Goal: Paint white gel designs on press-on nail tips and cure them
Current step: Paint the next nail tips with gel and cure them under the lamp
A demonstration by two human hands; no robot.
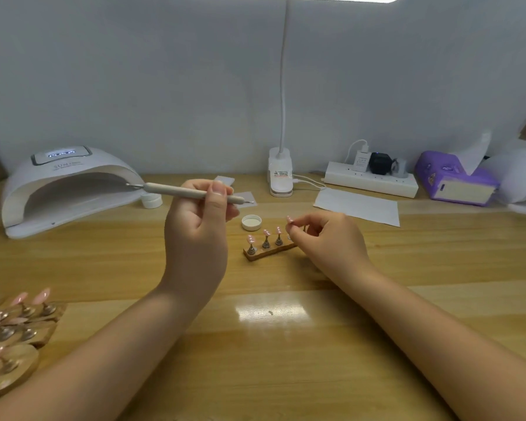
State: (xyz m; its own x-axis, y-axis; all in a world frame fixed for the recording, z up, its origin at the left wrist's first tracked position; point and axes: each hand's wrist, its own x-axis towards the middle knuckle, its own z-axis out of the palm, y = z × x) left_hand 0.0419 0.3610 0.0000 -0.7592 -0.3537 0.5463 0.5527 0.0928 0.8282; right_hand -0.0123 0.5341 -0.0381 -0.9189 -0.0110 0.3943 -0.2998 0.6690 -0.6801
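Observation:
My left hand [199,226] holds a beige dotting pen [176,190] level above the table, its metal tips pointing left and right. My right hand [325,235] pinches a pink nail tip [289,219] on its peg, just over the right end of a small wooden holder [263,255]. Three more pink tips [266,233] with white marks stand on pegs in that holder. A white curing lamp [64,189] sits at the back left with its display lit. A white jar [151,200] stands near the lamp's mouth and its open lid [251,222] lies behind the holder.
More wooden holders with pink tips [15,323] crowd the near left corner. At the back stand a clip lamp base [280,174], a power strip [371,179], a purple tissue pack [453,180] and a second white device [520,177]. White paper [357,206] lies right of centre.

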